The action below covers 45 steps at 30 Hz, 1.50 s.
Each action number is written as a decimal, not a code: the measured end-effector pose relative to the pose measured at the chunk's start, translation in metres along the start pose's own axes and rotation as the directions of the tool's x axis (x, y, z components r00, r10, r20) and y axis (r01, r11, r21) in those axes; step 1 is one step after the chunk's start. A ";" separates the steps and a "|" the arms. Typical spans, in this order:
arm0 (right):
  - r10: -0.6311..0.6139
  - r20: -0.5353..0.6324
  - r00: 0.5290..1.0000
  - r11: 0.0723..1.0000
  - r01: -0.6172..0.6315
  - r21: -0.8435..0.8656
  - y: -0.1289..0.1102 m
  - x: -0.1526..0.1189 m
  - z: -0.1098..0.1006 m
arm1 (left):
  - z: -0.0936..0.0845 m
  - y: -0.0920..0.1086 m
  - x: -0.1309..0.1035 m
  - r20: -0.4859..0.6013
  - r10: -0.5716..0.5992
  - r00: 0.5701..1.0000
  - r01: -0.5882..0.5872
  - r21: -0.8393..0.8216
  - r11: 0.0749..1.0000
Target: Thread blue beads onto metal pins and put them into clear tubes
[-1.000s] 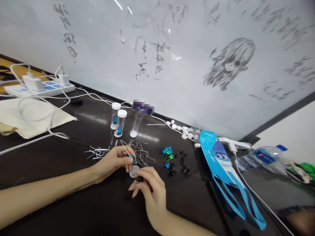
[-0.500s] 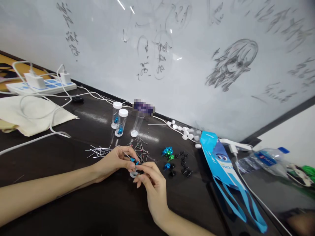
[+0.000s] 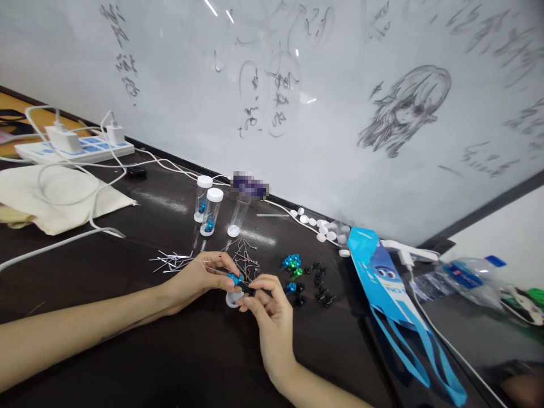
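Near the front middle of the table, my left hand (image 3: 208,280) pinches a small shiny blue piece (image 3: 234,279) between thumb and fingertips. A thin metal rod extends from that grip. Close beside it, the fingers of my right hand (image 3: 272,317) are closed on a small black piece (image 3: 248,290), whose end meets or nearly meets the blue one; I cannot tell whether they are joined. Below my fingertips is a clear tube with a white end (image 3: 233,299), partly hidden by the hands. Thin bent metal rods (image 3: 246,260) lie just behind my hands.
Two capped clear tubes (image 3: 211,212) with blue pieces inside stand behind, beside an uncapped tube (image 3: 238,218). Straight silver rods (image 3: 172,262) lie left. Blue and green pieces (image 3: 293,263), black pieces (image 3: 321,289), white caps (image 3: 323,229) and a blue bag (image 3: 378,272) lie right.
My right hand has shifted slightly right and its fingers have opened out somewhat around the black piece. The blue piece in my left hand shows more fully.
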State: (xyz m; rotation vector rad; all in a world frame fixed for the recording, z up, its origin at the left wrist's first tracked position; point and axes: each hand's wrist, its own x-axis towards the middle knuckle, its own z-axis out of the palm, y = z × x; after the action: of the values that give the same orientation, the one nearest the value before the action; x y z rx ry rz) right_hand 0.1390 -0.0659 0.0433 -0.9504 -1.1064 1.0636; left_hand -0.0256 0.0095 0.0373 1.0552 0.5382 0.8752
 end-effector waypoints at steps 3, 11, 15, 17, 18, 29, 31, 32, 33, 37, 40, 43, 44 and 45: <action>0.010 -0.004 1.000 1.000 -0.010 0.028 -0.001 0.000 0.000 | 0.002 0.002 -0.001 0.010 0.002 1.000 -0.002 0.024 1.000; 0.056 -0.009 0.998 0.998 -0.056 0.000 0.002 0.000 -0.002 | 0.003 0.004 -0.001 0.033 -0.017 0.999 0.015 0.071 0.997; 0.013 -0.036 0.999 0.998 -0.015 -0.062 0.004 -0.001 -0.003 | 0.004 0.004 -0.001 0.036 -0.028 0.999 0.026 0.075 0.997; -0.018 -0.043 0.999 0.993 0.013 -0.116 0.005 -0.001 -0.004 | 0.004 0.004 -0.002 0.039 -0.036 0.999 0.034 0.070 0.997; -0.035 -0.043 0.998 0.989 0.028 -0.147 0.005 -0.001 -0.005 | 0.004 0.003 -0.002 0.039 -0.038 0.999 0.035 0.069 0.997; -0.020 -0.051 0.999 0.987 0.012 -0.161 0.003 -0.001 -0.004 | 0.001 0.002 -0.001 0.037 -0.013 0.999 0.008 0.113 0.994; 0.006 -0.053 0.999 0.992 -0.013 -0.124 0.004 -0.001 -0.004 | 0.001 0.003 -0.001 0.042 -0.004 0.999 -0.001 0.106 0.994; 0.018 -0.053 0.998 0.994 -0.024 -0.110 0.004 -0.001 -0.004 | 0.001 0.003 -0.001 0.045 -0.001 0.999 -0.004 0.102 0.995; 0.027 -0.051 0.998 0.995 -0.032 -0.098 0.004 -0.001 -0.005 | 0.001 0.003 -0.001 0.046 0.000 0.999 -0.005 0.101 0.995; 0.056 -0.035 0.998 0.994 -0.059 -0.093 0.004 -0.001 -0.005 | 0.002 0.003 -0.002 0.043 0.008 0.999 -0.012 0.106 0.994; 0.093 -0.021 0.995 0.991 -0.094 -0.094 0.003 -0.001 -0.004 | 0.002 0.003 -0.003 0.046 0.013 0.999 -0.017 0.099 0.995; 0.122 -0.027 0.992 0.990 -0.123 -0.069 0.002 -0.001 -0.003 | 0.002 0.003 -0.002 0.050 0.008 0.999 -0.013 0.105 0.994; 0.126 -0.030 0.992 0.990 -0.128 -0.060 0.001 -0.001 -0.003 | 0.003 0.004 -0.002 0.052 0.009 0.999 -0.014 0.111 0.994; 0.131 -0.031 0.991 0.990 -0.132 -0.051 0.001 0.000 -0.003 | 0.003 0.004 -0.002 0.055 0.008 0.998 -0.015 0.118 0.993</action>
State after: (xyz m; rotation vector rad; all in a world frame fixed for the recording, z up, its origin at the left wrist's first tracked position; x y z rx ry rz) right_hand 0.1417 -0.0660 0.0414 -1.0892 -1.0657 1.1291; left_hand -0.0261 0.0076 0.0425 1.1876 0.5442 0.8303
